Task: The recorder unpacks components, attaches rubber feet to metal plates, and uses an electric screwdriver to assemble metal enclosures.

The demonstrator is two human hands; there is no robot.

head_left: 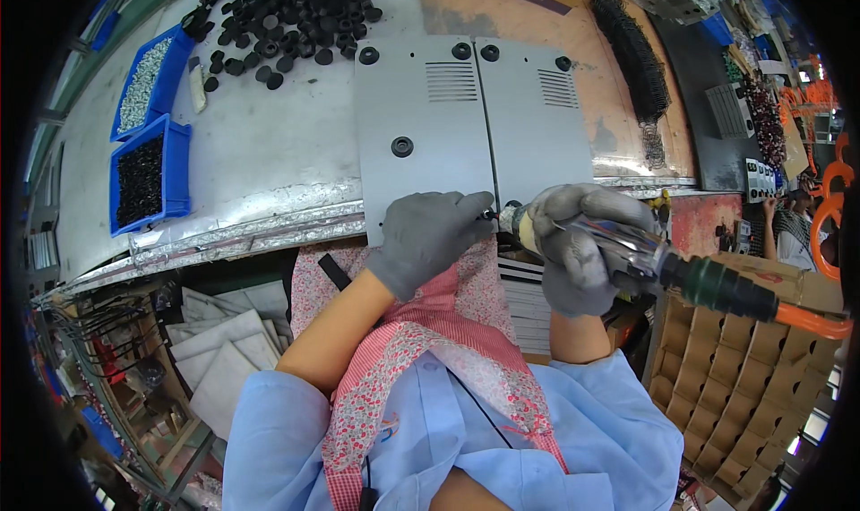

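Two grey metal panels lie side by side on the bench: the left panel [421,166] and the right panel [537,121]. Both have slotted vents and round black feet [402,146] at several spots. My right hand [582,242], in a grey glove, grips an air screwdriver [627,251] whose tip points left, at the panels' near edge. My left hand [432,238], also gloved, rests over the left panel's near edge. Its fingers pinch together at the screwdriver's tip, on a small dark piece I cannot make out.
A pile of black caps [287,18] spreads across the far left. Two blue bins stand at left, one with silvery small parts [143,85], one with black ones [141,180]. A bundle of dark springs [632,54] lies far right. An orange hose [811,321] trails from the screwdriver past a divided carton [735,377].
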